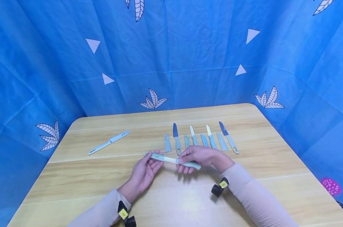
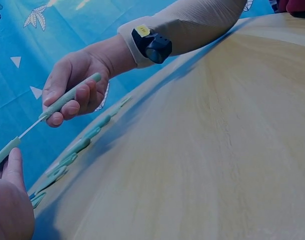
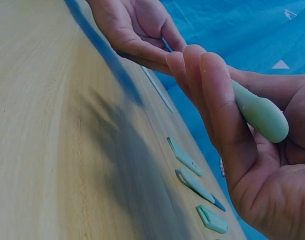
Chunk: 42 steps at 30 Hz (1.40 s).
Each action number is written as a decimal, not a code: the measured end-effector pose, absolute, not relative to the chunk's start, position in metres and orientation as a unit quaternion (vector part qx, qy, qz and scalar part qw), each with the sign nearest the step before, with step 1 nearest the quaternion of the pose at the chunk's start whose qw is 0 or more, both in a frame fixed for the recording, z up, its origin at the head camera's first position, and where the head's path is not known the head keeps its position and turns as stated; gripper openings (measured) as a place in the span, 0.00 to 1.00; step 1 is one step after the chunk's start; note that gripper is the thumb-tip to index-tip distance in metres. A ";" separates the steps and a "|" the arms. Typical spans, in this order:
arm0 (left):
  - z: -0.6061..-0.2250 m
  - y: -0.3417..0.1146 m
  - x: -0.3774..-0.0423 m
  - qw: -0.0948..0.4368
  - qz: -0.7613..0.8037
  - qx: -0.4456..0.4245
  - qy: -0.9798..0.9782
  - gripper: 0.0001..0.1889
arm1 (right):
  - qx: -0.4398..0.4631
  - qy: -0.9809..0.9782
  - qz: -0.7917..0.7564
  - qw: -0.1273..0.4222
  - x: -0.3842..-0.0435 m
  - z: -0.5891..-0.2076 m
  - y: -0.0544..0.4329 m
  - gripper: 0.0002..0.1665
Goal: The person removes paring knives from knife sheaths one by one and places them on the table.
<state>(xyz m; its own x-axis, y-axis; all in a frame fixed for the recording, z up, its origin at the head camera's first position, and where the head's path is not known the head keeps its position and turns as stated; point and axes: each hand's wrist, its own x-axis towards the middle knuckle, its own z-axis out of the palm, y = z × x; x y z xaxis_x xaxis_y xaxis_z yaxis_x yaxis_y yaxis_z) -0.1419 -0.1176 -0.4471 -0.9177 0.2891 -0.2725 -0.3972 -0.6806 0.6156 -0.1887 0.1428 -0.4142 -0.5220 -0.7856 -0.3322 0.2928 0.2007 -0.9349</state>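
Observation:
Above the table, my right hand [image 1: 202, 154] grips the pale green handle [image 1: 192, 165] of a small knife. My left hand [image 1: 141, 175] pinches a pale green knife sheath [image 1: 157, 156] between thumb and fingers. A short length of light blade [image 1: 170, 160] shows between handle and sheath; the rest of it lies inside the sheath. In the left wrist view, the bare part of the blade [image 2: 30, 128] spans the gap between the two hands. The right wrist view shows the rounded end of the handle [image 3: 265, 117] sticking out of my right hand.
Beyond my hands, a row alternates sheaths and bare knives, including a sheath [image 1: 167, 143], a dark-bladed knife [image 1: 178, 145], a light-bladed knife [image 1: 194, 138] and another dark-bladed knife [image 1: 231, 142]. A sheathed knife [image 1: 109, 142] lies apart on the left. Blue curtain [image 1: 194, 85] hangs behind the table.

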 end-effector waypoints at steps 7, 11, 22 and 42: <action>-0.445 -0.117 -0.144 0.181 0.917 -0.092 0.344 0.22 | -0.199 0.634 -0.600 0.446 -0.190 -0.413 0.145 0.17; -0.444 -0.117 -0.145 0.180 0.919 -0.094 0.337 0.22 | -0.202 0.637 -0.596 0.445 -0.190 -0.412 0.147 0.17; -0.445 -0.123 -0.147 0.176 0.920 -0.098 0.336 0.22 | -0.207 0.638 -0.593 0.445 -0.191 -0.409 0.153 0.21; -0.439 -0.135 -0.148 0.195 0.906 -0.065 0.370 0.22 | -0.208 0.632 -0.599 0.446 -0.193 -0.403 0.161 0.22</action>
<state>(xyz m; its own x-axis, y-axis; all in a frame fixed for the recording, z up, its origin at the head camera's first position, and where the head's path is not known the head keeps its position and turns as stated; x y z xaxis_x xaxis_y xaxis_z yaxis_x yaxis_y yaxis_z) -0.1480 -0.1352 -0.4390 -0.9157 0.3042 -0.2625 -0.4009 -0.6500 0.6456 -0.1925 0.1607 -0.4026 -0.5152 -0.7972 -0.3146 0.2715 0.1963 -0.9422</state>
